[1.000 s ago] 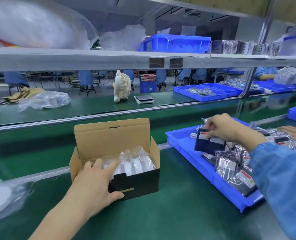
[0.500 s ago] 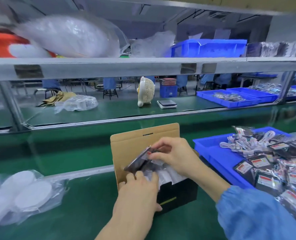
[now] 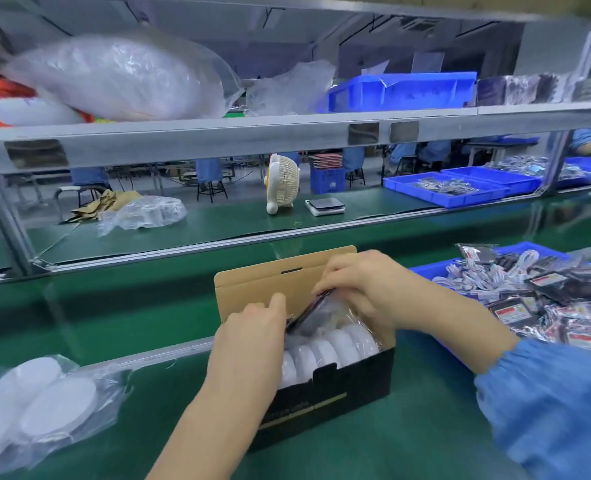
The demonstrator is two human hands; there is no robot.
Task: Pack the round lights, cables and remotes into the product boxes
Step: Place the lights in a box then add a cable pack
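Note:
An open black product box (image 3: pixel 353 386) with a brown raised lid stands on the green belt in front of me. Several white round lights (image 3: pixel 335 344) in clear wrap stand on edge inside it. A dark bagged remote (image 3: pixel 308 313) tilts into the back of the box. My right hand (image 3: pixel 363 289) pinches the remote's upper end from above. My left hand (image 3: pixel 249 341) is on the box's left side, thumb up against the remote's lower end; whether its fingers grip is hidden.
A blue tray (image 3: pixel 425 270) at the right holds several bagged remotes (image 3: pixel 515 306) and white cables (image 3: pixel 470 275). Bagged round lights (image 3: pixel 45 403) lie at the left. Beyond the belt are a small fan (image 3: pixel 282 183), a scale (image 3: pixel 324 206) and more blue trays.
My right hand carried a bagged remote from the blue tray to the box and pushed it down behind the lights. My left hand stayed on the box's left side.

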